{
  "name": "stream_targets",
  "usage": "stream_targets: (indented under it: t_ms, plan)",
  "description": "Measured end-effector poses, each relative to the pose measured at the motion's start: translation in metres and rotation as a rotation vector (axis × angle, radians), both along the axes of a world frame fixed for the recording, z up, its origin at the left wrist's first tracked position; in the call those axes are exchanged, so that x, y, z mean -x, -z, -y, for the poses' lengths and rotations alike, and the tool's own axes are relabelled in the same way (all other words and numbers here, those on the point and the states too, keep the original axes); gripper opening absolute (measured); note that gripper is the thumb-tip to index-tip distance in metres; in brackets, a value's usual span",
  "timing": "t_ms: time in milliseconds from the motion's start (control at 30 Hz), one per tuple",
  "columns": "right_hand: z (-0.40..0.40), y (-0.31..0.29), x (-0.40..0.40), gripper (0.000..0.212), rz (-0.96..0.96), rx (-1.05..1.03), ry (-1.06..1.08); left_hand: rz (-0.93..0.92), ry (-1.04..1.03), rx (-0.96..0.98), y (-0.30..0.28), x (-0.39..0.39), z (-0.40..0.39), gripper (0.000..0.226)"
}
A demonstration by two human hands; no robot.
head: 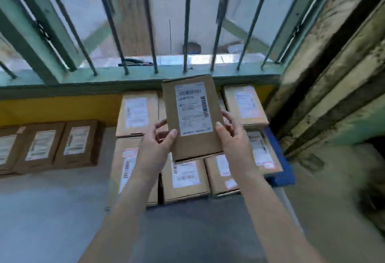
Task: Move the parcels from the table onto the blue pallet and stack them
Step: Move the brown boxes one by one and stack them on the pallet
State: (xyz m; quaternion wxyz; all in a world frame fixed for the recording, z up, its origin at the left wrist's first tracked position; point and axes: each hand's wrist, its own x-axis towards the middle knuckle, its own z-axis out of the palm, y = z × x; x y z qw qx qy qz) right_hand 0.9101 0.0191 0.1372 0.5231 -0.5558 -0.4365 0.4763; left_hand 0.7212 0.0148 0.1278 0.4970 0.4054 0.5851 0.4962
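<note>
Both hands, left (160, 137) and right (231, 135), grip the flat brown cardboard parcel (192, 117); I should square it over the stacked boxes (185, 179) on the blue pallet (279, 158).

This looks like a storeroom or small parcel depot rather than a home: many near-identical brown cardboard parcels (136, 114) with printed barcode shipping labels (137, 112) lie packed side by side on a blue pallet (280, 169), and three more parcels in a row (60, 144) lie against the yellow-painted wall (58, 108) on the left. The floor is bare grey concrete (41, 210), and the wall on the right (333, 75) is stained and peeling. At the far edge, a green-framed window with iron bars (150, 23) looks out onto a yard.
</note>
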Motion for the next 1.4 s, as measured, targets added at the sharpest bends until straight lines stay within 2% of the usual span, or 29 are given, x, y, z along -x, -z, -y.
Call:
stream_targets:
  t_ms: [67, 200, 300, 533, 700, 833, 1067, 1167, 1267, 1400]
  plan:
    - [0.006, 0.007, -0.065, 0.028, 0.032, 0.012, 0.094, -0.034, 0.115, 0.022, 0.003, -0.058, 0.000, 0.028]
    - [0.023, 0.027, -0.172, 0.026, 0.090, 0.050, 0.256, -0.536, 0.296, -0.050, 0.017, -0.128, 0.005, 0.045]
    - [0.035, 0.055, -0.225, 0.020, 0.108, 0.111, 0.317, -0.770, 0.375, -0.061, 0.027, -0.145, 0.013, 0.048]
    - [0.036, 0.128, -0.258, 0.023, 0.054, 0.251, 0.172, -1.145, 0.489, -0.020, 0.053, -0.156, 0.021, 0.047]
    - [0.019, 0.146, -0.241, 0.027, 0.122, 0.283, 0.092, -1.183, 0.483, -0.009, 0.059, -0.155, 0.022, 0.043]
    - [0.007, 0.143, -0.231, 0.036, 0.319, 0.256, 0.029, -1.181, 0.487, -0.006, 0.060, -0.154, 0.025, 0.046]
    - [0.005, 0.129, -0.228, 0.036, 0.533, 0.298, -0.050, -1.181, 0.534, 0.001, 0.061, -0.152, 0.030, 0.054]
    - [0.001, 0.118, -0.220, 0.049, 0.726, 0.357, 0.022, -1.115, 0.534, -0.003, 0.059, -0.148, 0.028, 0.058]
    - [-0.004, 0.093, -0.195, 0.056, 0.806, 0.243, 0.152, -1.002, 0.434, -0.028, 0.048, -0.132, 0.029, 0.062]
    - [-0.016, 0.050, -0.121, 0.053, 0.788, -0.002, 0.138, -0.897, 0.194, -0.064, 0.025, -0.079, 0.037, 0.056]
